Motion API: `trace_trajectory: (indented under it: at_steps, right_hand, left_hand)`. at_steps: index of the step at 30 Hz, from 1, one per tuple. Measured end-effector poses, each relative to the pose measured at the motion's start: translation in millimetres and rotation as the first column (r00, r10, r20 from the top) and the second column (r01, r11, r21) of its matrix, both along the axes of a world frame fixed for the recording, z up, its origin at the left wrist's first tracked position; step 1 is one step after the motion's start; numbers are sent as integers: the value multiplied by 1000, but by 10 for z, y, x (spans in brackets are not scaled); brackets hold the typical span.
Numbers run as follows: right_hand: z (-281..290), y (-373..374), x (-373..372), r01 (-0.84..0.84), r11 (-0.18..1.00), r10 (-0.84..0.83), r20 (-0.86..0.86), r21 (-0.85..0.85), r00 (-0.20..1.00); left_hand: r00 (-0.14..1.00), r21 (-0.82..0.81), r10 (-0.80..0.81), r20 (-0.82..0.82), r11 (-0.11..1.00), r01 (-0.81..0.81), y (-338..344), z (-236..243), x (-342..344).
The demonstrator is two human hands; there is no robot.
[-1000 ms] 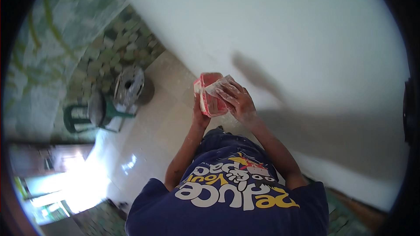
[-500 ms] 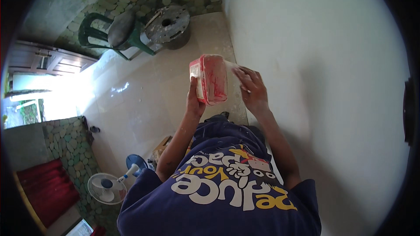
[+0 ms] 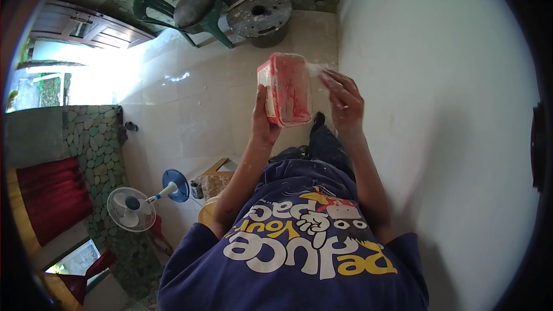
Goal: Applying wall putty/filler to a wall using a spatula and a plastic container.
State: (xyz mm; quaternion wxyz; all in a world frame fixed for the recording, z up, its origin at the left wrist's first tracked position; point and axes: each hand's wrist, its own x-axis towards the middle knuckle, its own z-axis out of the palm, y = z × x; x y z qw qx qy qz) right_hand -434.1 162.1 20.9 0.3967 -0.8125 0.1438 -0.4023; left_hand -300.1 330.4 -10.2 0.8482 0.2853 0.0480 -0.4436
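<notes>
My left hand [image 3: 266, 124] is closed round the left side of a red plastic tub [image 3: 292, 95], thumb along its pale labelled side. The tub is tipped so that its inside faces me, and whitish paste smears its walls and rim. Just right of the tub, my right hand [image 3: 347, 101] has its fingers bent together round a thin, pale flat piece [image 3: 317, 70]. That piece reaches to the tub's upper right rim; it is blurred, so its kind does not show.
A pale wall [image 3: 438, 80] rises close on my right. Ahead stand a green plastic chair [image 3: 199, 8] and a round grey spool-like table [image 3: 262, 14]. To the left are a standing fan [image 3: 132, 204] and a yellow bucket [image 3: 208, 210] by my left arm. Glossy tiles [image 3: 201, 103] cover the floor.
The view has shifted, so the chair, table and fan sit elsewhere in it. Both hands still hold their things; the tub appears slightly higher and farther right. One leg now shows stretched forward.
</notes>
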Motion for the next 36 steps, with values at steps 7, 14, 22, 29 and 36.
trace_trajectory:
  at_steps: [7,14,22,29,36]
  right_hand:
    - [-502,-25,151,-199,963,196,39,183,980]
    - [925,-792,593,11,893,63,-151,451,987]
    - [1895,-1051,1611,-422,906,369,-433,-27,822]
    - [1587,-810,2569,-471,877,365,-513,-91,777]
    - [1149,-729,3456,-460,881,450,-496,112,742]
  left_hand:
    - [992,-184,107,62,978,-95,99,267,491]
    - [993,-300,9,119,954,27,-329,170,1079]
    - [935,-106,200,292,979,-176,-965,203,1729]
    - [927,-232,242,285,956,-178,-1180,110,2252]
    - [991,-472,42,123,881,21,-1042,-233,3139]
